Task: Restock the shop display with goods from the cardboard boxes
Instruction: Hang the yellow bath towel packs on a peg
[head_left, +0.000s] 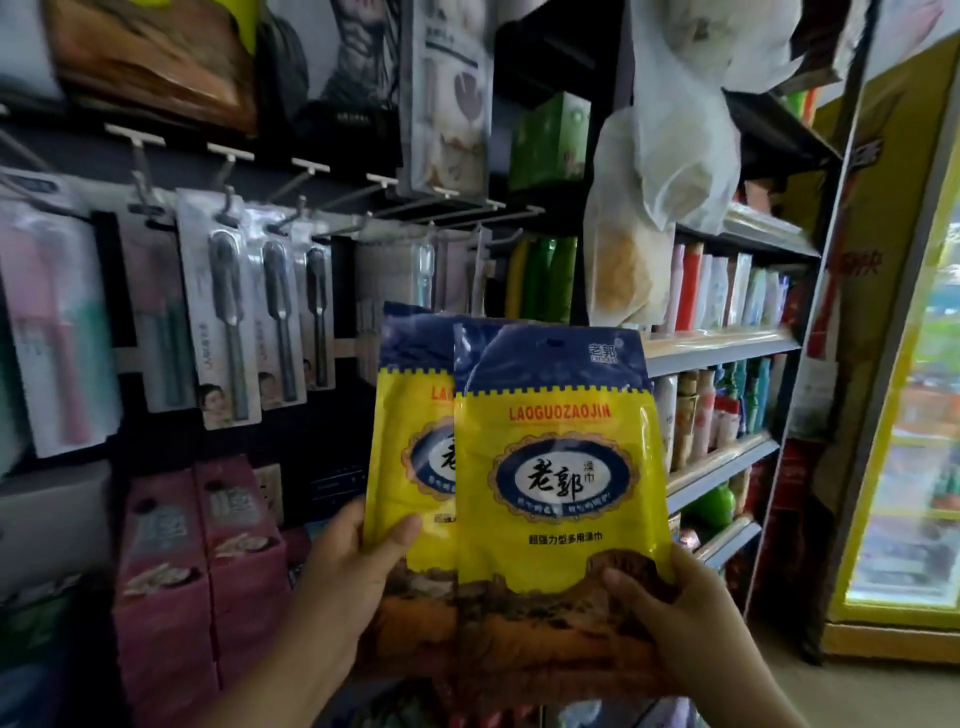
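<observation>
Hooks (306, 169) on the dark panel carry carded razors (228, 306). Pink boxes (208, 561) stand below them. The left hand (343, 577) grips the rear packet (410, 431) at its lower left edge, thumb curled over the front. The front packet (558, 467), yellow with a blue top, overlaps the rear one and stands upright before the display. The right hand (670, 623) pinches its lower right corner, thumb on the face. Shelves (722, 348) of bottles lie right, then a cooler (914, 415).

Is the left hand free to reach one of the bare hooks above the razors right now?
Probably not. The left hand holds the rear yellow packet, and the right hand holds the front one. The bare hooks themselves look unobstructed.
</observation>
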